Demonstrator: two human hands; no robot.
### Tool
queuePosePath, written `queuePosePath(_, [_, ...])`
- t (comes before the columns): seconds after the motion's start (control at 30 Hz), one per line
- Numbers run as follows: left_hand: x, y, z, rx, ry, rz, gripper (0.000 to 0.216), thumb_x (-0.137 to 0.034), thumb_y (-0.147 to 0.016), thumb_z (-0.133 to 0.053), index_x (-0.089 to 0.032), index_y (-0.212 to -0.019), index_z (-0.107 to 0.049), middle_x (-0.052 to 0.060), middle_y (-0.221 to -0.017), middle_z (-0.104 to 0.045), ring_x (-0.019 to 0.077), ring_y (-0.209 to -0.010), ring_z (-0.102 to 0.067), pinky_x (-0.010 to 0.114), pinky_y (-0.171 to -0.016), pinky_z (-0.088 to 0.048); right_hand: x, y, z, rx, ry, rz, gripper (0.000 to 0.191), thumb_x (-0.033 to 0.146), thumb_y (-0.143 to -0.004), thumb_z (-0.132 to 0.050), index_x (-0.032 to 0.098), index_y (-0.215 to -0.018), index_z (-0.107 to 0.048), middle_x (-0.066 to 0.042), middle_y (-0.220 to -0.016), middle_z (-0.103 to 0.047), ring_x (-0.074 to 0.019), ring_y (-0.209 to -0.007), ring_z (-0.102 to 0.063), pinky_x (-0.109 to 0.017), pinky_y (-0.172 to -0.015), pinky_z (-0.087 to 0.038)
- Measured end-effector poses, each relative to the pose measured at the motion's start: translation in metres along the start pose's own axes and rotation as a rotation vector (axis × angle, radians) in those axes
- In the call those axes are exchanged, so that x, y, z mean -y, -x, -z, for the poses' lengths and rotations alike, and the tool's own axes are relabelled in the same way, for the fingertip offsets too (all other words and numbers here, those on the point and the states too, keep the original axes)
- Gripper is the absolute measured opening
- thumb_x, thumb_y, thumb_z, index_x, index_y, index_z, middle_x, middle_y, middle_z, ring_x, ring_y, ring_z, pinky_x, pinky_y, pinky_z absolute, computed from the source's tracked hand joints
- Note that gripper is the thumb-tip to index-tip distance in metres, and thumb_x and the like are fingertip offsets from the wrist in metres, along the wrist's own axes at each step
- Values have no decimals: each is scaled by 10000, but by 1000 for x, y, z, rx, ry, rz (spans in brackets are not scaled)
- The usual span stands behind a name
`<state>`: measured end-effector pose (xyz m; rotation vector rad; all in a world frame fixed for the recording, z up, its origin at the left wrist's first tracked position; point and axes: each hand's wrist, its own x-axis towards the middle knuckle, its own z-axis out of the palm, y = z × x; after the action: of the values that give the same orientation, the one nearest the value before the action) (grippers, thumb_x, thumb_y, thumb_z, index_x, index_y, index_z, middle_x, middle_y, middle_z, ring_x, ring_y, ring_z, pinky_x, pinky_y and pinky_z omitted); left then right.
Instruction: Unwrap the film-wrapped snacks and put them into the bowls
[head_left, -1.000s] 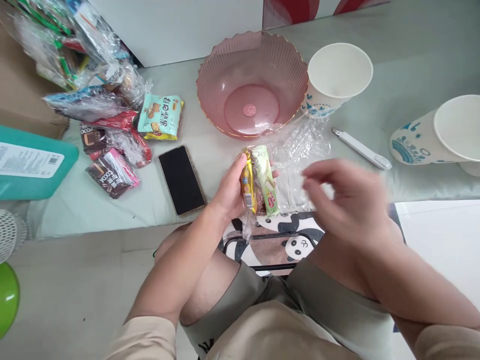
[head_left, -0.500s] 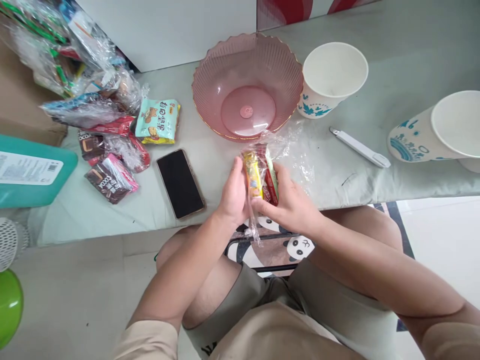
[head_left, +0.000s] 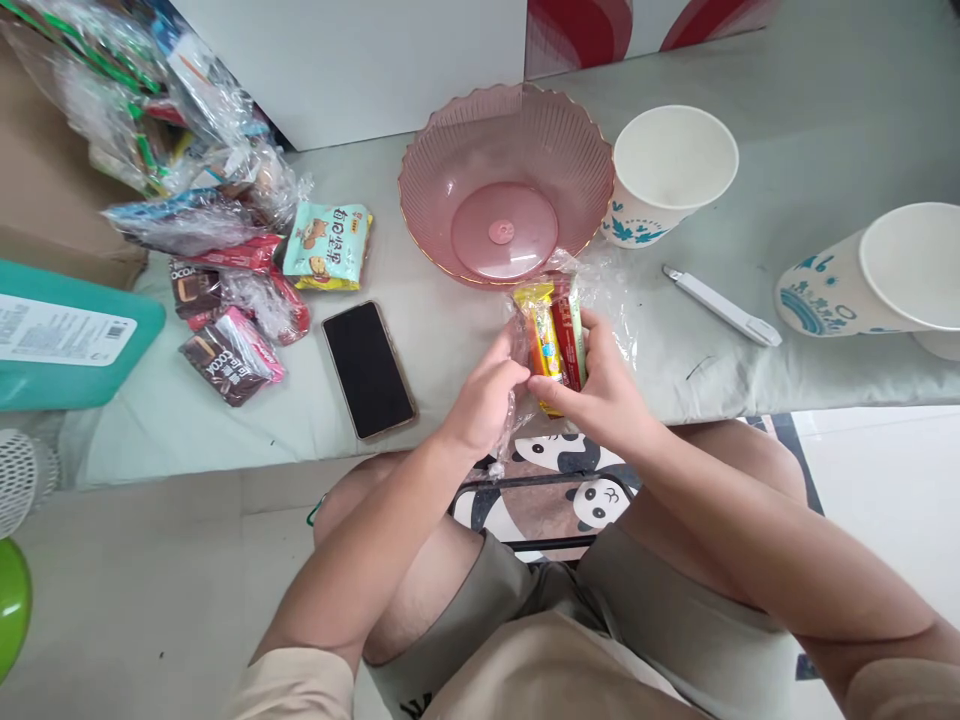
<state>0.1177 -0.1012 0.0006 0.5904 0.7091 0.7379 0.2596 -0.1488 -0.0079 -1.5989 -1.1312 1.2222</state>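
Just in front of the pink bowl (head_left: 424,215), my right hand (head_left: 616,385) is closed around a small bundle of wrapped snacks, its thumb across the near end. A yellow snack packet (head_left: 546,340) and a red snack packet (head_left: 568,325) with a pale green edge show in the bundle. My left hand (head_left: 484,400) is closed on the clear plastic wrapper (head_left: 516,425) at the left side of the snacks. More of that film spreads out behind and to the right of the bundle.
A phone (head_left: 369,370) lies left of my hands, near a light-blue snack bag (head_left: 328,245) and cocoa packets (head_left: 229,358). Plastic-wrapped snacks (head_left: 202,150) pile up at far left. A paper cup (head_left: 675,165), a white utility knife (head_left: 721,305) and tipped cups (head_left: 832,285) are on the right.
The snacks now show more fully outside the clear film and sit slightly further right. My left hand has shifted from their side to a pinch on the film.
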Motion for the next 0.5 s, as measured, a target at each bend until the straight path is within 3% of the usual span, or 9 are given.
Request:
queuePosePath(0.17, [-24,3,11,-99,11,66,498,-187,-703,-537,-153,-1166,-716,112,-1338,-718,339,-1377,-588,496,-1152,-491,-3,-2,6,75,-265,-48,755,424,-794,-729,296,-1428,-340,-51,-1083,-642,-211,-838,-631,-387,-694,-557])
queuePosePath(0.3, [-49,12,20,-111,64,83,544,-213,-682,-509,-111,-1181,-700,181,-1339,-707,401,-1332,-602,642,-1090,-492,-1,-3,10,139,-484,-130,634,346,-760,-690,322,-1333,-420,3,-1000,-655,-151,-681,-599,-308,-578,-521])
queuePosePath(0.4, [-63,19,27,-86,109,90,676,-211,-624,-492,-103,-1269,-663,201,-1305,-722,427,-1291,-624,710,-1042,-484,5,-4,13,185,-592,-200,569,323,-715,-672,301,-1240,-453,21,-954,-663,-128,-612,-596,-279,-525,-509])
queuePosePath(0.5, [-75,23,38,-82,137,89,834,-208,-589,-469,-97,-1407,-586,199,-1201,-764,392,-1103,-727,630,-888,-582,11,-4,22,316,-652,-207,511,337,-698,-652,272,-1175,-481,7,-923,-679,-117,-568,-585,-251,-468,-447])
